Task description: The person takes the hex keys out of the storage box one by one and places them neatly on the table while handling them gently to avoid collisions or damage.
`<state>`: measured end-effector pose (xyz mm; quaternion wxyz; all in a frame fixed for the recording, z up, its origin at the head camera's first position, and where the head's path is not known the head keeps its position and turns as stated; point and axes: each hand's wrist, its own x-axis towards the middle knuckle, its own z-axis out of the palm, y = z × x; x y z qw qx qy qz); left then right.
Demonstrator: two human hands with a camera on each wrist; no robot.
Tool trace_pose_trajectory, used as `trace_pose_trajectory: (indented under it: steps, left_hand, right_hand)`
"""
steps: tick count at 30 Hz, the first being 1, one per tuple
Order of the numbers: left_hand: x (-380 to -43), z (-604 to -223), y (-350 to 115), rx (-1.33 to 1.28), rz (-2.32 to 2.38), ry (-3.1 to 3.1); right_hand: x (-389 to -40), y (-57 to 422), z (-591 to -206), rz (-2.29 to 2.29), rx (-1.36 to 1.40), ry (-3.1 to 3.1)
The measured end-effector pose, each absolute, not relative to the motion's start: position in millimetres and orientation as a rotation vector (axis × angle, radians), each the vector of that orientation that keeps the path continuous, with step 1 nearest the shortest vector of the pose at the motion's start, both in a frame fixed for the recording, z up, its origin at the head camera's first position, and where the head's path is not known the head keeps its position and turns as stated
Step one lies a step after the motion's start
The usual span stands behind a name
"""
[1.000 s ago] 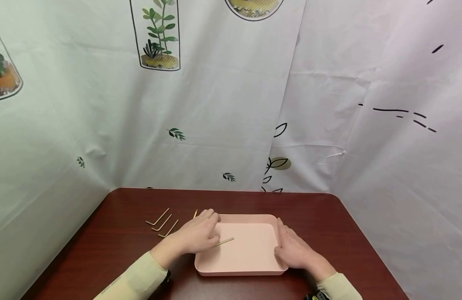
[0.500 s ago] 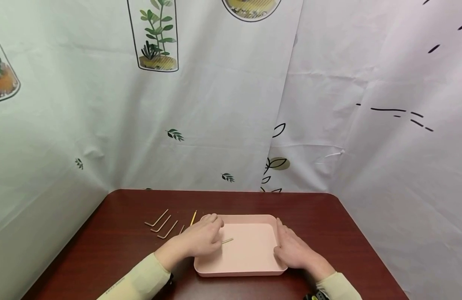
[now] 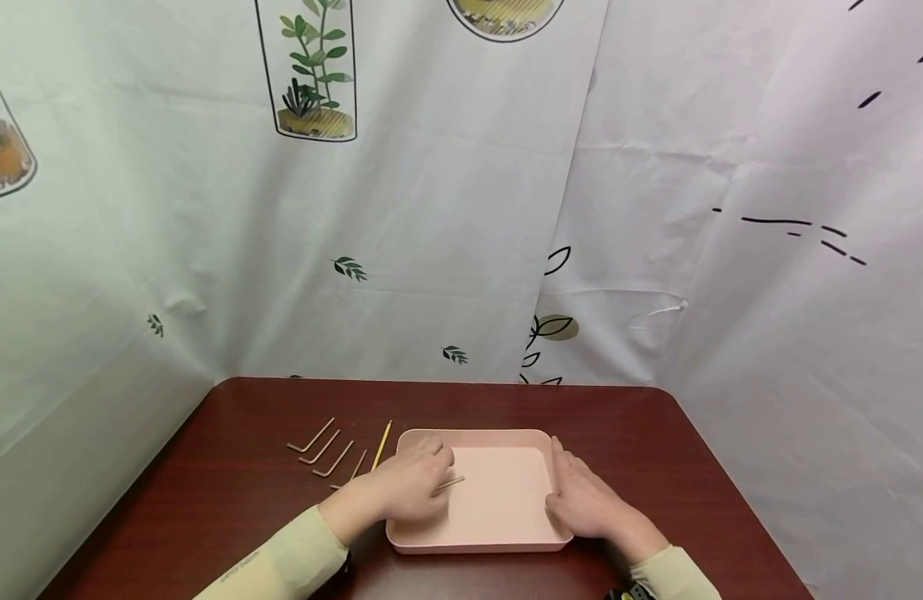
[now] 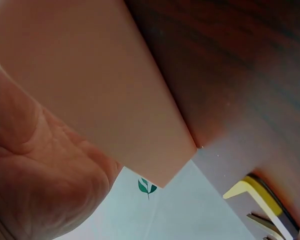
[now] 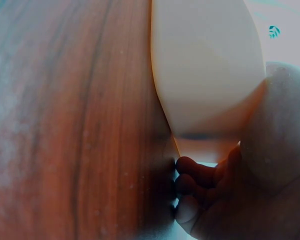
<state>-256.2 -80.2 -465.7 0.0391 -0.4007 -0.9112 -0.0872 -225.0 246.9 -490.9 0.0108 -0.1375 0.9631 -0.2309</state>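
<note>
A shallow pink tray (image 3: 499, 500) lies on the table, its outer wall filling much of both wrist views. My left hand (image 3: 412, 479) reaches over its left side, fingers bent down at a thin metal rod (image 3: 453, 482) that looks like a hex key. The rod's left end is hidden by the hand, and I cannot tell whether the fingers pinch it. My right hand (image 3: 584, 497) grips the tray's right wall, thumb on the inner side and fingers outside. In the right wrist view, the fingertips (image 5: 187, 207) sit low beside the wall, near the tabletop.
Left of the tray, several L-shaped hex keys (image 3: 333, 459) lie side by side on the dark red table (image 3: 266, 408). Closest to the tray is one with a yellow part (image 3: 383, 443), its yellow and dark bands showing in the left wrist view. Printed white curtains (image 3: 431, 208) surround the table.
My left hand has slid right, further over the tray and the rod, uncovering the yellow hex key and another beside it. The right hand and the tray have stayed put.
</note>
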Motion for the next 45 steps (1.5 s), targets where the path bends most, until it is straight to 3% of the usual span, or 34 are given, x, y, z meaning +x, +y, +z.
trace_pose_trajectory:
  steps: [45]
  left_hand:
    - [-249.7,-474.9,-77.3,-1.247,-0.065,-2.798]
  right_hand:
    - [-224.7,247.2,-490.2,-0.718,-0.458,3.007]
